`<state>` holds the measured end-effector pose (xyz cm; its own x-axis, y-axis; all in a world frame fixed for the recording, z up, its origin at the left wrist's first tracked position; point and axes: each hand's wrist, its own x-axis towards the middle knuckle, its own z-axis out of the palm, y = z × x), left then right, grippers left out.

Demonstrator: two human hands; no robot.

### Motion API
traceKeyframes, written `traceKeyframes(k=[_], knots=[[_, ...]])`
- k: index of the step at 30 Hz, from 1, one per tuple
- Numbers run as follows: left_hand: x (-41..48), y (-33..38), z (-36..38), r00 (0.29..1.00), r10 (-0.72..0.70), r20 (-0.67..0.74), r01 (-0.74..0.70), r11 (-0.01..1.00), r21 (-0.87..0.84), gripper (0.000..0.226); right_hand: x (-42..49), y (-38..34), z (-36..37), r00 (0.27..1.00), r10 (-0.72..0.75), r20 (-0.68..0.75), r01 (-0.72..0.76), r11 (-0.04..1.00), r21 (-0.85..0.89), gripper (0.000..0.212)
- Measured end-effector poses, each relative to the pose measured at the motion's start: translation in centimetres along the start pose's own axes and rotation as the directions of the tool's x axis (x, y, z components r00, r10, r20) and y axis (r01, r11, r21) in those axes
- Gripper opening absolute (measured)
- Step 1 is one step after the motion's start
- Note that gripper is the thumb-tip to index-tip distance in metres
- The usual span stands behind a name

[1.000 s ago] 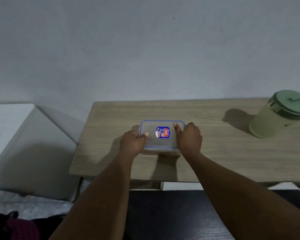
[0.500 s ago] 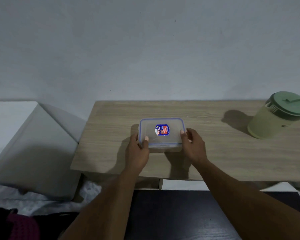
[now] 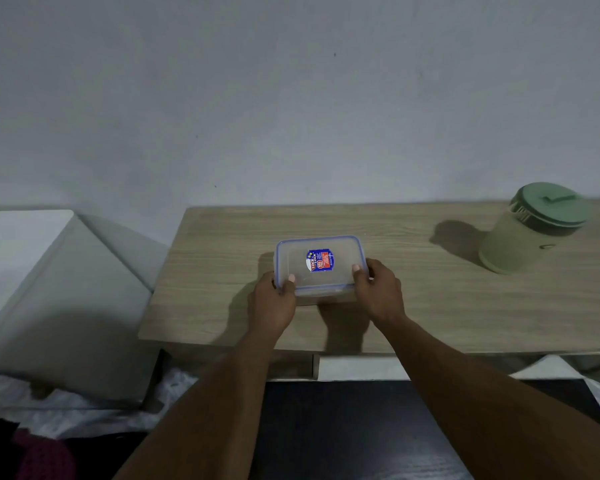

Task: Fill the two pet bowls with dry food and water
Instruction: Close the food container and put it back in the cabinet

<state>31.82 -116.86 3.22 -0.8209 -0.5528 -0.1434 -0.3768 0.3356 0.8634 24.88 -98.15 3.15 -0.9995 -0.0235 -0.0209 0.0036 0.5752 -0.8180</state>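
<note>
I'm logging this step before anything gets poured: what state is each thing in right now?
clear container: lid on, held at both ends; contents cannot be told.
green jug: upright on the table, lid on, untouched.
left hand: grips the container's left end, thumb on the lid.
right hand: grips its right end, thumb on the lid.

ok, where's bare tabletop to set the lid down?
Bare wooden table between the plastic container and the green lidded jug; also left of the container to the table's edge. Crowded at the container: left hand and right hand grip it.
</note>
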Motion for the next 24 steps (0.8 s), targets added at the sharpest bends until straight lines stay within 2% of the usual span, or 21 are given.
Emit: traceKeyframes(k=[5,12,19,24], knots=[[-0.8,1.7,0.8,1.000,0.022,0.016,-0.023,0.998,0.054,0.032,-0.4,-0.3,-2.9,1.000,0.003,-0.024,-0.004,1.000,-0.019,0.033],[-4.1,6.8,3.2,0.991,0.130,0.034,-0.133,0.983,0.129,0.034,-1.2,0.9,-9.8,0.997,-0.011,-0.081,0.009,0.999,-0.034,0.037],[-11.0,13.4,9.8,0.968,0.228,0.103,-0.242,0.960,0.142,0.034,-3.9,5.2,-21.2,0.982,0.008,-0.187,-0.012,1.000,-0.022,0.038],[-19.9,17.9,17.6,0.943,0.272,0.190,-0.298,0.946,0.125,0.037,-8.2,11.2,-32.6,0.966,0.054,-0.252,-0.063,0.998,-0.028,0.038]])
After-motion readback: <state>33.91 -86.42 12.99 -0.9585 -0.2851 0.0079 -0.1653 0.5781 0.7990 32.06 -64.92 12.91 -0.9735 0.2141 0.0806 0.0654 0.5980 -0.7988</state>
